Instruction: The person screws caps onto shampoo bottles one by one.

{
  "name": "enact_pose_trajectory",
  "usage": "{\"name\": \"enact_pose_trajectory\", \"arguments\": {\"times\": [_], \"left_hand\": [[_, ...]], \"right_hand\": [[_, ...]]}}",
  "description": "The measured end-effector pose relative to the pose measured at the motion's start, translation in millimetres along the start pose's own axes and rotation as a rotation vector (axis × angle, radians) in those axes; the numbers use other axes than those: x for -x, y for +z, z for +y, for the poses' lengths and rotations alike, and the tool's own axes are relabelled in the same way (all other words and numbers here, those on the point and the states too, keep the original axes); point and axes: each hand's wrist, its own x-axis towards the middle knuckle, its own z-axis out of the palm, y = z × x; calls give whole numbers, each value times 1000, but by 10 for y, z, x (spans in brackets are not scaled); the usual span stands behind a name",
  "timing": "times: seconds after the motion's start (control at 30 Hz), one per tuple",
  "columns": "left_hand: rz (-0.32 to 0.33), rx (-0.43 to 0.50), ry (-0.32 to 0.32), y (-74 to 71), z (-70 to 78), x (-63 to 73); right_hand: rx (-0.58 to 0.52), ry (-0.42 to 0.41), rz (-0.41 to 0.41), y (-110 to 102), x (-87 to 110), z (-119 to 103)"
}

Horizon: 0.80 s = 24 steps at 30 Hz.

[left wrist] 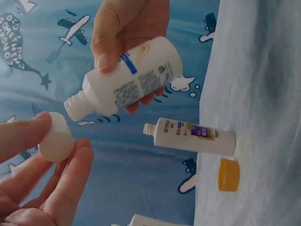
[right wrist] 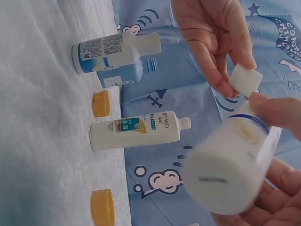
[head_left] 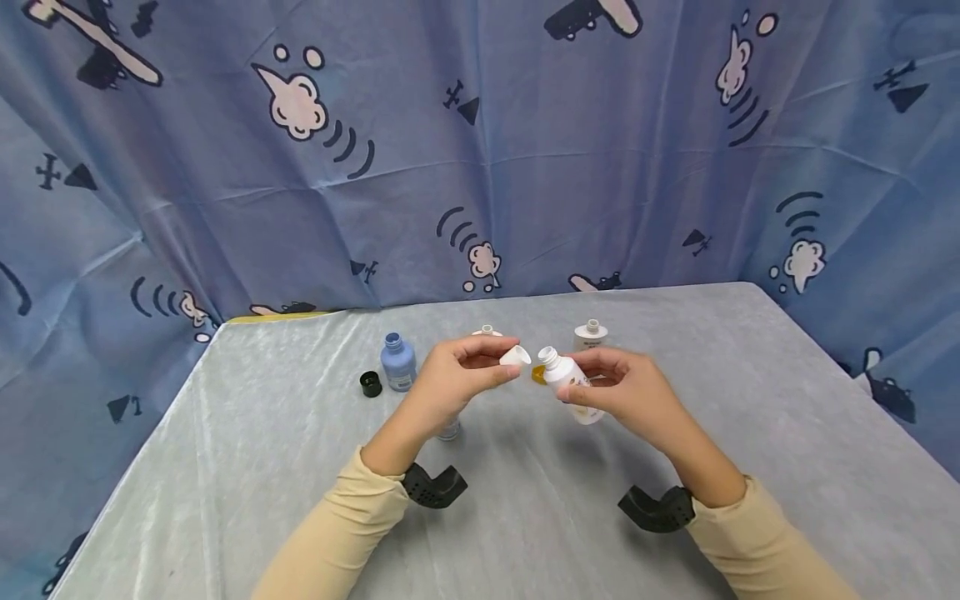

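In the head view my left hand [head_left: 468,367] pinches a small white cap [head_left: 516,357] between thumb and fingers. Its open end faces the white bottle [head_left: 573,385] that my right hand [head_left: 626,392] grips around the body. Held up over the table, this bottle tilts with its bare threaded neck toward the cap. A small gap separates neck and cap in the left wrist view, where the bottle [left wrist: 141,77] shows printed text and a blue stripe. From the right wrist, the bottle's round base [right wrist: 218,181] faces the camera.
Behind the hands stand a blue uncapped bottle [head_left: 398,365], a white uncapped bottle with a purple label [left wrist: 195,136] and another with a teal label [right wrist: 141,131]. A white-and-blue bottle [right wrist: 110,51] has its cap on. A black cap [head_left: 371,384] and yellow caps [right wrist: 100,103] lie on the table.
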Motion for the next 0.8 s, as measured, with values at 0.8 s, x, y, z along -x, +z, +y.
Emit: {"name": "enact_pose_trajectory", "arguments": {"times": [0.8], "left_hand": [[49,-55,-3,-5,-10,22]], "right_hand": [[20,-43,-25,31,51,-30]]}}
